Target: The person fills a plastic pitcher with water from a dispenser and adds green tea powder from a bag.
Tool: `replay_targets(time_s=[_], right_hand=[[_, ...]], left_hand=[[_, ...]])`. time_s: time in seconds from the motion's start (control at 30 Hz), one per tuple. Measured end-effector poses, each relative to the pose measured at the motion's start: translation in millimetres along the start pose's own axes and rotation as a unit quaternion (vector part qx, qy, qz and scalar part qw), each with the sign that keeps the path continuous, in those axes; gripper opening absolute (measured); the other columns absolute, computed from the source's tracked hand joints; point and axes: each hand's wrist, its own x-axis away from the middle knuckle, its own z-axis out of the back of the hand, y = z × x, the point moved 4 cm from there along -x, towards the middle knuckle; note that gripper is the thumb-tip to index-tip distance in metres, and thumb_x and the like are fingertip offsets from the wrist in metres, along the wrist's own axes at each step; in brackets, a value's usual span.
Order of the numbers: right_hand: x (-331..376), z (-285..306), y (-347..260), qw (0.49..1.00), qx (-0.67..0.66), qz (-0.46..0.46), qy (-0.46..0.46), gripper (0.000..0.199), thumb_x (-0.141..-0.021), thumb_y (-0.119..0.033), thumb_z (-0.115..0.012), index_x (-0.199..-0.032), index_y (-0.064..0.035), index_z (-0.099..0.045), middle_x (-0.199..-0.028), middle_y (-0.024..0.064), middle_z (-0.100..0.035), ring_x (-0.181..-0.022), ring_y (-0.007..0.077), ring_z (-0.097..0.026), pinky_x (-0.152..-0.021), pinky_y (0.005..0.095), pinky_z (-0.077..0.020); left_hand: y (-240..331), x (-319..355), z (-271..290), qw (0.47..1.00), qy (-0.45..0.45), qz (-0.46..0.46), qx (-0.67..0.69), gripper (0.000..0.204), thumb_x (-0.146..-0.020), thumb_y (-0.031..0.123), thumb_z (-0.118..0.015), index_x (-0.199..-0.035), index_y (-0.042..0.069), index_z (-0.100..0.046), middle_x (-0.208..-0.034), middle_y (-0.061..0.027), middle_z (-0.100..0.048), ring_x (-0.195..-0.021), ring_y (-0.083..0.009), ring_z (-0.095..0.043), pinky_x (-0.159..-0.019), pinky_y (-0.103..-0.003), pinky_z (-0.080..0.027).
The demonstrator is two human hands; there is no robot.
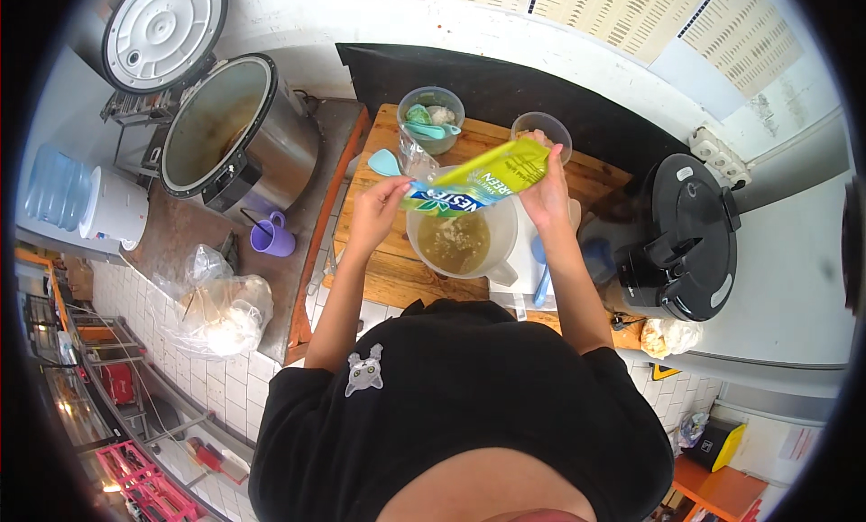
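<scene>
Both hands, left (379, 202) and right (547, 190), grip a tilted packet (478, 179) over a jug (462, 238); powder could miss the rim.

Single view: head-worn fisheye camera, looking steeply down over the wearer's chest onto the bench (397, 278). Close range; hands (374, 206) sit near frame centre, forearms entering from below. Straight edges bow toward the dark circular rim. No second view.
</scene>
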Motion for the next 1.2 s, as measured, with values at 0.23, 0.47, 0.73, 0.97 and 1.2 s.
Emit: replay_targets(time_s=[0.23,0.47,0.73,0.97,1.2], right_hand=[[5,-10,-3,0.999,0.006,0.035,0.004,0.045,-0.089,-0.043,-0.043,-0.114,-0.0069,-0.048,-0.112,0.0023,-0.053,-0.105,0.0177,-0.048,-0.095,0.0347,-0.0357],[39,4,-10,0.999,-0.013,0.033,0.017,0.037,-0.089,-0.040,-0.045,-0.113,-0.0116,-0.047,-0.106,0.0057,-0.057,-0.097,0.0216,-0.054,-0.087,0.0372,-0.0422],[45,19,-17,0.999,0.017,0.039,0.022,0.030,-0.088,-0.040,-0.046,-0.093,-0.0115,-0.053,-0.091,0.0019,-0.058,-0.087,0.0191,-0.055,-0.082,0.0361,-0.0434],[21,-4,-15,0.998,0.044,0.013,0.043,0.027,-0.088,-0.039,-0.048,-0.090,-0.0127,-0.054,-0.096,0.0028,-0.057,-0.089,0.0179,-0.054,-0.085,0.0354,-0.0426],[6,-4,-7,0.998,0.033,0.018,0.057,0.019,-0.089,-0.028,-0.052,-0.105,-0.0190,-0.050,-0.092,-0.0061,-0.050,-0.086,0.0111,-0.052,-0.080,0.0326,-0.0446]], left_hand=[[-14,1,-1,0.999,-0.003,0.015,0.039,0.015,-0.084,0.010,-0.057,-0.091,-0.002,-0.063,-0.076,-0.0093,-0.065,-0.067,-0.0094,-0.059,-0.060,-0.022,-0.045],[-5,10,-9,0.997,-0.053,0.031,0.039,0.013,-0.084,0.009,-0.058,-0.090,-0.001,-0.063,-0.072,-0.0069,-0.064,-0.063,-0.0072,-0.056,-0.057,-0.022,-0.043],[7,26,-18,0.997,-0.071,-0.026,-0.004,0.012,-0.083,0.009,-0.059,-0.088,0.000,-0.064,-0.071,-0.0075,-0.063,-0.060,-0.0089,-0.057,-0.056,-0.022,-0.044],[7,25,-12,0.999,-0.045,-0.013,-0.003,0.012,-0.083,0.009,-0.058,-0.090,0.001,-0.064,-0.072,-0.0090,-0.064,-0.063,-0.0105,-0.060,-0.057,-0.022,-0.045],[10,23,-8,0.999,-0.004,-0.028,-0.042,0.012,-0.084,0.007,-0.056,-0.091,0.000,-0.063,-0.072,-0.0106,-0.063,-0.061,-0.0108,-0.058,-0.057,-0.023,-0.044]])
